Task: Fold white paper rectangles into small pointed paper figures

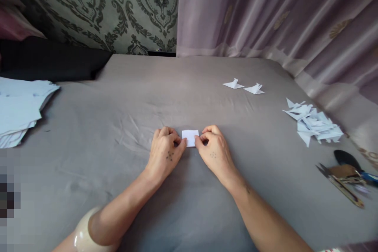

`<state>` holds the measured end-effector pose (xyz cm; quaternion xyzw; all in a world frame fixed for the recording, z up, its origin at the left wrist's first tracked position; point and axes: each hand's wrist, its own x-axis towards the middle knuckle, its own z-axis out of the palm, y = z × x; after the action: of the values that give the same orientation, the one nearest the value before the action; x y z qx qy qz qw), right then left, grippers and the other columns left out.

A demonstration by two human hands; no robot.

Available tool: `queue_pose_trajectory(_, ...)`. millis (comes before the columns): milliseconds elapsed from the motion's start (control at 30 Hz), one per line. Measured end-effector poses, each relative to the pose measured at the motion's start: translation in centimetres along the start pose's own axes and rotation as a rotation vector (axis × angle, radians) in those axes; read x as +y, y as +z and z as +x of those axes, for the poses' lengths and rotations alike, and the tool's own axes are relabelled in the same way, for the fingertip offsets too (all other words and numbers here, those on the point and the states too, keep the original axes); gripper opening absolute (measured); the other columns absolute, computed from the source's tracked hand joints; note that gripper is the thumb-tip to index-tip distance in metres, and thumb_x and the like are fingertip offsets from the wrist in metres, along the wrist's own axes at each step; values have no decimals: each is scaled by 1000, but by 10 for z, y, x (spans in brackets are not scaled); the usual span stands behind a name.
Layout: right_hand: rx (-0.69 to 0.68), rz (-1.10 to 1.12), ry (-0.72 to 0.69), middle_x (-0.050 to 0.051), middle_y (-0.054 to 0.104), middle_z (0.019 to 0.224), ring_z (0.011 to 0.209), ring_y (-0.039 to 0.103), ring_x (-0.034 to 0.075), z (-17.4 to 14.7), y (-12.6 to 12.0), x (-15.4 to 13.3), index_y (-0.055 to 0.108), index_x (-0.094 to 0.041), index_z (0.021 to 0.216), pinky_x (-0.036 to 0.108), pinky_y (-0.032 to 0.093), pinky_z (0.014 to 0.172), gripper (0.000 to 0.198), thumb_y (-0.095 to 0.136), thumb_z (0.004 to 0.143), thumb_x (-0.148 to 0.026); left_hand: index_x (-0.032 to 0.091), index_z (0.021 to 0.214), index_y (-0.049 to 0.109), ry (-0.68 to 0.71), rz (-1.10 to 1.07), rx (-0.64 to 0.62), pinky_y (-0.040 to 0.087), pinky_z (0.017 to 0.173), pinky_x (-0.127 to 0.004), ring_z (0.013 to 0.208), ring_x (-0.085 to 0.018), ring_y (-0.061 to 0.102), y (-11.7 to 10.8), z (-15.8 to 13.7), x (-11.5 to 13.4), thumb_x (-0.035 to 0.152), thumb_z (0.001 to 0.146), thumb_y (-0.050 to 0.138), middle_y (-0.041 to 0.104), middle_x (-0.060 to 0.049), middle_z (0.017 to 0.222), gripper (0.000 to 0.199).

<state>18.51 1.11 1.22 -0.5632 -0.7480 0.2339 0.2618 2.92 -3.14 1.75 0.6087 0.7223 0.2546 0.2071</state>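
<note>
A small white piece of paper [190, 137] lies low over the grey cloth, held from both sides. My left hand [165, 149] pinches its left edge between thumb and curled fingers. At the right edge, my right hand [214, 150] grips the paper in the same manner, thumb on top. The paper looks roughly rectangular and flat; whether it is folded in layers I cannot tell. Farther off, two folded paper birds [234, 83] sit side by side on the cloth.
A heap of white folded paper pieces [315, 122] lies on the right. Nearer are small scissors [339, 185] and a dark round-ended tool [347, 159]. At left stand stacked paper sheets [20, 102] beside a black cloth [53, 61]. A curtain [236, 12] hangs along the back right.
</note>
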Motion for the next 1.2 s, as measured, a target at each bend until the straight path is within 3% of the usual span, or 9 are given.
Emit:
queue_pose_trajectory(867, -4, -58, -39, 7, 58, 90, 82, 59, 20, -1, 1, 2, 51, -21, 65, 37, 48, 82, 20, 57, 83, -24, 19, 62, 60, 70, 91, 33, 43, 79, -37, 79, -21, 51, 3, 4, -4, 28, 84, 57, 59, -6, 84, 24)
queue_pose_trajectory(967, -1, -51, -96, 8, 57, 95, 84, 59, 20, -3, -2, 1, 56, -19, 82, 35, 49, 81, 4, 55, 85, -21, 19, 68, 59, 100, 130, 36, 42, 78, -36, 79, -22, 50, 4, 4, -4, 30, 85, 56, 58, -7, 85, 21)
queue_pose_trajectory(1067, -66, 3, -274, 9, 58, 103, 92, 58, 18, -3, -4, -1, 59, -19, 98, 32, 48, 84, 18, 45, 89, -11, 18, 86, 59, 173, 203, 67, 40, 77, -35, 84, -23, 49, 5, 1, -3, 27, 89, 52, 59, -8, 93, 11)
queue_pose_trajectory(1133, -140, 4, -404, 7, 61, 100, 96, 57, 18, -3, -4, -2, 63, -20, 94, 31, 47, 87, 28, 40, 88, -5, 19, 94, 57, 242, 277, 49, 38, 76, -35, 89, -24, 48, 6, -1, 1, 23, 93, 45, 60, -7, 98, 12)
queue_pose_trajectory(1200, -154, 13, -436, 6, 64, 94, 95, 58, 18, -1, -3, -1, 66, -19, 85, 29, 46, 87, 30, 42, 83, -2, 20, 95, 57, 307, 335, 20, 35, 76, -36, 94, -25, 49, 5, -3, 4, 20, 95, 40, 63, -6, 101, 18)
